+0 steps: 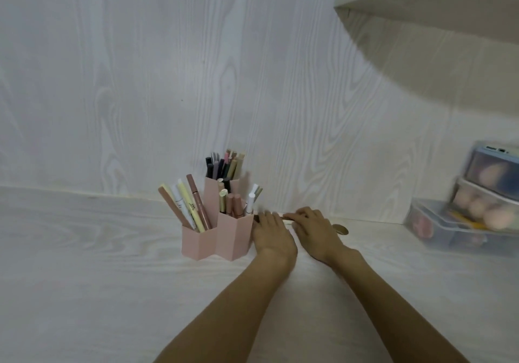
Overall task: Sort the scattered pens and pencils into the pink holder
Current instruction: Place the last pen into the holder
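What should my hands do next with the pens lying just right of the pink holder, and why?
Probably lift them and drop them into the pink holder. Both the left hand and right hand are already gathered on the loose pens on the desk beside it, while the rest stand upright in its compartments.

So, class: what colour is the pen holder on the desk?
Pale pink; the holder shows best in the head view.

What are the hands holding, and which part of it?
Both hands grip one thin pen-like stick lying beside the pink holder. The left hand covers its dark left end; the right hand pinches its pale middle. What kind of pen cannot be told.
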The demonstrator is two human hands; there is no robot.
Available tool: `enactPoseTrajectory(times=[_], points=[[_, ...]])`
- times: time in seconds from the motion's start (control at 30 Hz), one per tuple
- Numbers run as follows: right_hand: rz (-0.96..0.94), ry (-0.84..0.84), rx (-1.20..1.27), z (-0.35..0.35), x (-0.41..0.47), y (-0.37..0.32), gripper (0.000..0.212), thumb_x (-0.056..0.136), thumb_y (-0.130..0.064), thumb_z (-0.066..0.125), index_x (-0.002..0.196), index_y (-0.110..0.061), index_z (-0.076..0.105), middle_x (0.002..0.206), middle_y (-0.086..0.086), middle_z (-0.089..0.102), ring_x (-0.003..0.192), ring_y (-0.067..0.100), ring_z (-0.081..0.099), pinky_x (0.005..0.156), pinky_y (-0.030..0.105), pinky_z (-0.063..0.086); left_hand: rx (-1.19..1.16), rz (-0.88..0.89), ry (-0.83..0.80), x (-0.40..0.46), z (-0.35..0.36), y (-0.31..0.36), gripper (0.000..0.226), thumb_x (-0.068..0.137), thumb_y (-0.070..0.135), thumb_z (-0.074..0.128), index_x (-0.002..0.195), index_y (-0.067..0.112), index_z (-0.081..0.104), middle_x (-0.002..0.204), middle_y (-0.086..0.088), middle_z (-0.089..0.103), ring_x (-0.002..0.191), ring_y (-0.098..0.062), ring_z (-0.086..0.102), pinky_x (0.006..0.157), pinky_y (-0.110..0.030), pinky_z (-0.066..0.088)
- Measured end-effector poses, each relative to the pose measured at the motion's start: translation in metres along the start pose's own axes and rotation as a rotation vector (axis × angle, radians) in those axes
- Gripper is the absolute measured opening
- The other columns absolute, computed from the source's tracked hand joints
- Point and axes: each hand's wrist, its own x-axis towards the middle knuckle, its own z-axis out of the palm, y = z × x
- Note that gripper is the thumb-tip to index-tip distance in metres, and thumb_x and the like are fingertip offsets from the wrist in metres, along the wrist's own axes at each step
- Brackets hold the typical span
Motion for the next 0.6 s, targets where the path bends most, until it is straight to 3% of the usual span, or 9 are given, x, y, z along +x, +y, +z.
enactPoseTrajectory(times=[0.1, 0.3, 0.4, 0.5, 0.6], points=[[0.000, 0.034, 0.091, -0.001, -0.022, 0.010, 0.035, 0.100, -0.027, 0.034, 0.131, -0.029, 0.051, 0.131, -0.002, 0.049, 0.119, 0.019, 0.043, 0.095, 0.027, 0.034, 0.034, 0.084, 0.050, -0.012, 0.000, 0.003, 0.043, 0.097, 0.023, 0.033, 0.134, 0.002, 0.036, 0.136, -0.015, 0.045, 0.126, -0.029, 0.039, 0.110, -0.041, 0.026], [0.026, 0.048, 0.245, -0.024, -0.085, 0.010, 0.028, 0.093, -0.036, 0.051, 0.118, -0.032, 0.063, 0.112, -0.011, 0.057, 0.108, 0.007, 0.046, 0.092, 0.026, 0.041, -0.061, 0.297, 0.116, -0.076, 0.001, -0.003, 0.051, 0.093, 0.012, 0.041, 0.143, 0.007, 0.029, 0.142, -0.010, 0.040, 0.132, -0.027, 0.034, 0.112, -0.037, 0.023], [0.026, 0.019, 0.324, -0.038, -0.108, -0.004, 0.025, 0.087, -0.039, 0.061, 0.110, -0.034, 0.067, 0.106, -0.013, 0.058, 0.098, 0.005, 0.051, 0.084, 0.016, 0.037, -0.133, 0.473, 0.227, -0.102, -0.003, -0.031, 0.047, 0.095, 0.013, 0.041, 0.143, 0.015, 0.037, 0.138, -0.003, 0.047, 0.123, -0.025, 0.041, 0.099, -0.035, 0.033], [0.034, -0.063, 0.481, -0.052, -0.125, -0.030, 0.023, 0.080, -0.034, 0.071, 0.103, -0.031, 0.072, 0.100, -0.012, 0.060, 0.090, -0.002, 0.052, 0.074, 0.004, 0.038, -0.288, 0.557, 0.222, -0.127, -0.009, -0.071, 0.037, 0.101, 0.026, 0.037, 0.136, 0.029, 0.048, 0.131, 0.008, 0.054, 0.111, -0.016, 0.046, 0.082, -0.027, 0.038], [0.018, -0.142, 0.498, -0.057, -0.127, -0.058, 0.020, 0.075, -0.031, 0.076, 0.094, -0.032, 0.073, 0.091, -0.012, 0.063, 0.080, 0.001, 0.053, 0.072, 0.011, 0.041, -0.354, 0.545, 0.163, -0.145, -0.013, -0.110, 0.035, 0.099, 0.030, 0.043, 0.132, 0.034, 0.052, 0.127, 0.014, 0.057, 0.112, -0.011, 0.047, 0.088, -0.023, 0.040]])
